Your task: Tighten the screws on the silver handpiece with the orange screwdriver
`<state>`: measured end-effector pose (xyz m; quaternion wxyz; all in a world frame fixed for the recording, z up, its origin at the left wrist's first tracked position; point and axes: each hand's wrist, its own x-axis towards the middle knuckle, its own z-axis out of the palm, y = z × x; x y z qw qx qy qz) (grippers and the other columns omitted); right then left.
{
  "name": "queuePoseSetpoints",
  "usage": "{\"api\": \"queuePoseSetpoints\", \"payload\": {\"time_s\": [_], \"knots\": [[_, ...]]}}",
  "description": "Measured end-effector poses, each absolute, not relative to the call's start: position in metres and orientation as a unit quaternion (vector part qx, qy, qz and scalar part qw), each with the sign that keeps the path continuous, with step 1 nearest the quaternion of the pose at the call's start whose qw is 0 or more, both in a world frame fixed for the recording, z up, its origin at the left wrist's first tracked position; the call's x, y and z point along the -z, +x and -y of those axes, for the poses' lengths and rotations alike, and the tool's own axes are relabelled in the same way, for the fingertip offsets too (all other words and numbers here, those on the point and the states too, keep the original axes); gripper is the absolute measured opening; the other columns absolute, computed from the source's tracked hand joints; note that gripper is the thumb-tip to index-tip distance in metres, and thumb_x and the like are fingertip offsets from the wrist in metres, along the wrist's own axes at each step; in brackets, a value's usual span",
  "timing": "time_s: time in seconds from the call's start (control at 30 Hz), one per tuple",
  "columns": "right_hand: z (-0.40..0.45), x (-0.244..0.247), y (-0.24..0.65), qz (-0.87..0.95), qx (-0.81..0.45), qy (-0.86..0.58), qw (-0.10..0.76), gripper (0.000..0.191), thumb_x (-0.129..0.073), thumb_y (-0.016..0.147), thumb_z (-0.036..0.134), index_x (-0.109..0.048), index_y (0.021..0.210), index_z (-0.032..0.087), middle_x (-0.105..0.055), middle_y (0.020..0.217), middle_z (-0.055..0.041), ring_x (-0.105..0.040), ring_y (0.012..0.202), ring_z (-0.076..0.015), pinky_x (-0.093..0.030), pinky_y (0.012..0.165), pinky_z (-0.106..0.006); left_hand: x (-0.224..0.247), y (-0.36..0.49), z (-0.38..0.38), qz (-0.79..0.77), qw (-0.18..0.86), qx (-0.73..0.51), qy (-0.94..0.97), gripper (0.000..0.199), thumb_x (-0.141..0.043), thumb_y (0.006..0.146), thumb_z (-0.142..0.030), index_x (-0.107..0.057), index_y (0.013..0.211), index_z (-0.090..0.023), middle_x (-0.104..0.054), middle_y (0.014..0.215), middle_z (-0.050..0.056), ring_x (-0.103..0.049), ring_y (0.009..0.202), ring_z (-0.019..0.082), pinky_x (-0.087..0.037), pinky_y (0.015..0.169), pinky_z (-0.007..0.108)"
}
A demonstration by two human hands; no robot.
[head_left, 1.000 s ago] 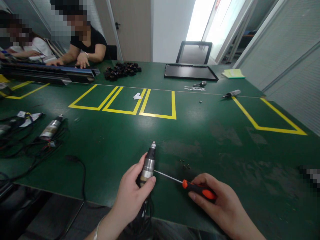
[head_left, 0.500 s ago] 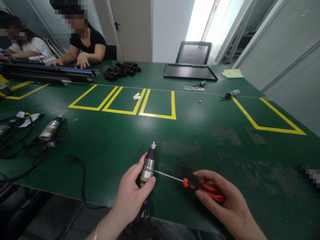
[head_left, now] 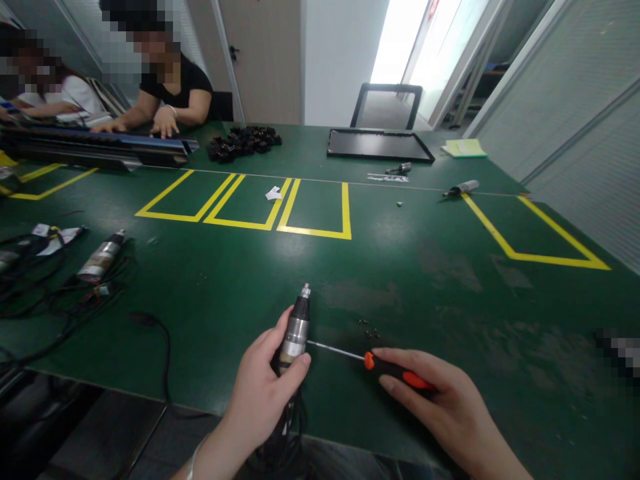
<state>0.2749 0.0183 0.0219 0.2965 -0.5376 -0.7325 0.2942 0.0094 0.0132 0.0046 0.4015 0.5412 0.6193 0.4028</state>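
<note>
So, you're working with two hands: your left hand (head_left: 273, 377) is curling thumb and fingers round one silver-and-black cylindrical tool (head_left: 296, 331), gripping it, nose pointing away, over the near part of the counter (head_left: 240, 280). Your right hand (head_left: 440, 393) is closing on the handle of one red-and-black screwdriver (head_left: 369, 361), whose tip is meeting the tool's side. Just beyond, several tiny screws (head_left: 371, 333) are lying loose, too small to count surely. Over left, one similar metal cylinder (head_left: 101, 259) is resting among cables (head_left: 65, 320). Farther back, two grey tools (head_left: 463, 188) are lying apart, one black framed panel (head_left: 380, 145) is sitting flat, and two co-workers (head_left: 180, 90) are sitting far left.
</note>
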Motion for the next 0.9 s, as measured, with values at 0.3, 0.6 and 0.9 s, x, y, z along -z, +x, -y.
{"api": "queuePoseSetpoints", "payload": {"time_s": [0.3,0.6,0.9], "knots": [[-0.0120,-0.0196,0.2793,0.726,-0.282,-0.540,0.318,0.028,-0.056,0.099,0.033,-0.076,0.118,0.031,-0.081,0.113,-0.0049,-0.078,0.101,-0.0213,-0.064,0.086,-0.029,-0.0039,0.0085,-0.0130,-0.616,0.403,-0.404,0.543,0.061,-0.067,0.085,-0.035,-0.059,0.143,-0.019,-0.073,0.114,0.008,-0.065,0.105,0.028,-0.047,0.090,0.036],[-0.0152,-0.0215,0.2740,0.725,-0.239,-0.528,0.372,0.032,-0.077,0.078,0.022,-0.076,0.110,0.030,-0.078,0.099,-0.0032,-0.077,0.083,-0.0191,-0.064,0.078,-0.028,-0.0037,0.0082,-0.0128,-0.619,0.399,-0.394,0.549,0.060,-0.066,0.085,-0.035,-0.059,0.143,-0.019,-0.073,0.108,0.007,-0.066,0.099,0.027,-0.048,0.085,0.035],[-0.0114,-0.0229,0.2774,0.708,-0.340,-0.535,0.311,0.033,-0.049,0.102,0.040,-0.072,0.124,0.029,-0.080,0.088,-0.0017,-0.076,0.070,-0.0155,-0.062,0.066,-0.024,-0.0024,0.0079,-0.0123,-0.614,0.409,-0.399,0.545,0.063,-0.066,0.085,-0.036,-0.057,0.145,-0.017,-0.071,0.118,0.009,-0.064,0.108,0.029,-0.045,0.092,0.037]]}}
